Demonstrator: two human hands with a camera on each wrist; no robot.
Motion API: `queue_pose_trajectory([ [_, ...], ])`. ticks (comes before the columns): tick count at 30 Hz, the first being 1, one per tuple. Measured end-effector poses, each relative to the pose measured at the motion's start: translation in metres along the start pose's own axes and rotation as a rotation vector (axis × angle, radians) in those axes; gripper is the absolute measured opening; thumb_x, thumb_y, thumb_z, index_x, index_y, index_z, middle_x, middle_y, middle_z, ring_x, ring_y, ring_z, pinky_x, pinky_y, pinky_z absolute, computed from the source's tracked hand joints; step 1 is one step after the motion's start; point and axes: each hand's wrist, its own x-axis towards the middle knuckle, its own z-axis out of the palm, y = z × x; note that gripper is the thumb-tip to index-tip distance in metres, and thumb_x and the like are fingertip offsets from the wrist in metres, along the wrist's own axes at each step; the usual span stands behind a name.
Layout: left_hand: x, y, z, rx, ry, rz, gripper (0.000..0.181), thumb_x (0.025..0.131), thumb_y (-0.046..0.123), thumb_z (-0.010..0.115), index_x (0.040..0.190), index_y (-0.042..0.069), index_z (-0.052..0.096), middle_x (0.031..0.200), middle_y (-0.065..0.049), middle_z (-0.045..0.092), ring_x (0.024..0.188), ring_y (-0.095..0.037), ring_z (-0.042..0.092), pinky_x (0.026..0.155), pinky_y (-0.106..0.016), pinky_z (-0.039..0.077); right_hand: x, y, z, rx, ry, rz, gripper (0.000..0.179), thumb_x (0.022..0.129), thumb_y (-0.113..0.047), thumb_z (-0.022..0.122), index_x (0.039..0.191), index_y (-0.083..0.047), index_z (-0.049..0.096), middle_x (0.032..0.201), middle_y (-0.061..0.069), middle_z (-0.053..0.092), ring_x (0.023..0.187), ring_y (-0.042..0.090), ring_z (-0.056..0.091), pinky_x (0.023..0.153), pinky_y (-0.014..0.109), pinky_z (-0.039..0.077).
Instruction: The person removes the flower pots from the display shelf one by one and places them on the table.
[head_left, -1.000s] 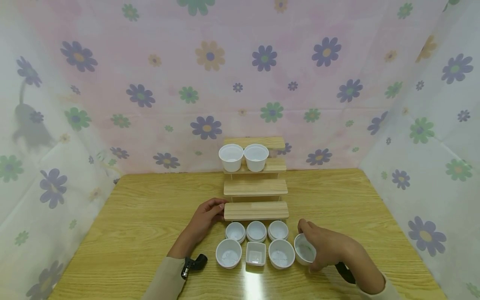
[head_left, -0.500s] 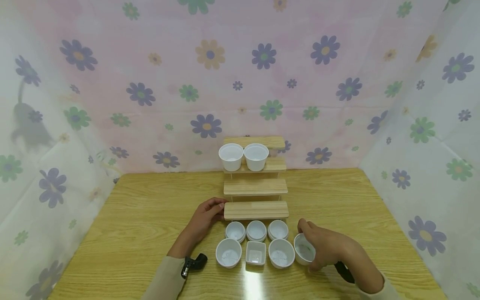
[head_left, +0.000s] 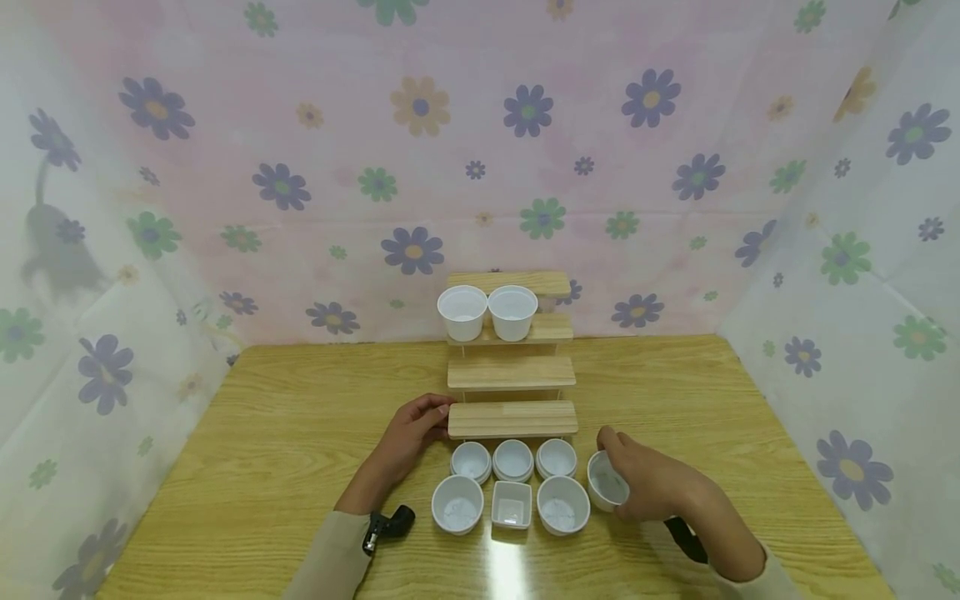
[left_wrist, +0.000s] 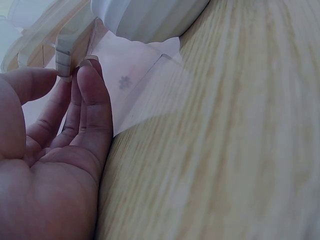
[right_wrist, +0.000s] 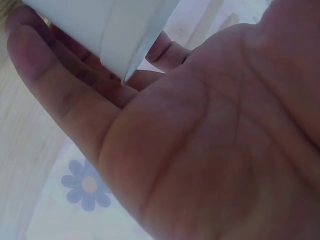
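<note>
My left hand point(head_left: 411, 440) pinches the left end of the lowest shelf of a wooden tiered stand point(head_left: 512, 420). In the left wrist view, thumb and fingertips meet at the rounded end of that shelf board point(left_wrist: 64, 55). At the right of the table my right hand point(head_left: 651, 477) holds a round white plastic cup point(head_left: 604, 482) by its side. Seen from the right wrist, the cup's rim point(right_wrist: 125, 55) points toward the palm, fingers curved along its wall. Two larger white cups stand on an upper shelf, a left cup point(head_left: 462, 313) and a right cup point(head_left: 513, 313).
Before the stand sits a row of three small white jars point(head_left: 513, 460). Nearer to me are a round white cup point(head_left: 457, 505), a square white dish point(head_left: 512, 505) and another round cup point(head_left: 564, 505). A flowered cloth point(head_left: 337, 167) rises behind the wooden table point(head_left: 300, 400).
My right hand has moved slightly away from me, carrying the cup a little toward the stand's depth. The left hand stays at the shelf end.
</note>
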Motion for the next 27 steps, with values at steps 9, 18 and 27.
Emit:
queue_pose_trajectory([
  [9, 0.000, 0.001, 0.000, -0.010, 0.009, -0.017, 0.036, 0.112, 0.019, 0.057, 0.135, -0.008, 0.060, 0.113, -0.009, 0.070, 0.096, -0.020, 0.069, 0.084, -0.030, 0.060, 0.004, 0.003, 0.003, 0.015, 0.035, 0.066, 0.077, 0.075, -0.003, 0.091, 0.134, -0.006, 0.042, 0.118, 0.016, 0.057, 0.096, 0.027, 0.061, 0.080, 0.049, 0.056],
  [18, 0.000, 0.001, 0.000, -0.006, 0.000, -0.013, 0.038, 0.112, 0.021, 0.057, 0.136, -0.008, 0.059, 0.113, -0.008, 0.070, 0.096, -0.020, 0.069, 0.084, -0.030, 0.060, 0.009, 0.008, 0.003, 0.000, 0.088, 0.040, 0.077, 0.074, 0.000, 0.085, 0.138, -0.003, 0.042, 0.121, 0.019, 0.057, 0.098, 0.027, 0.062, 0.082, 0.049, 0.055],
  [27, -0.001, 0.002, 0.000, -0.013, -0.008, -0.013, 0.038, 0.112, 0.021, 0.057, 0.136, -0.009, 0.059, 0.114, -0.009, 0.070, 0.097, -0.020, 0.069, 0.085, -0.031, 0.060, 0.011, 0.012, 0.002, 0.018, 0.102, 0.050, 0.080, 0.075, 0.000, 0.083, 0.143, -0.004, 0.041, 0.123, 0.020, 0.056, 0.099, 0.027, 0.061, 0.082, 0.047, 0.054],
])
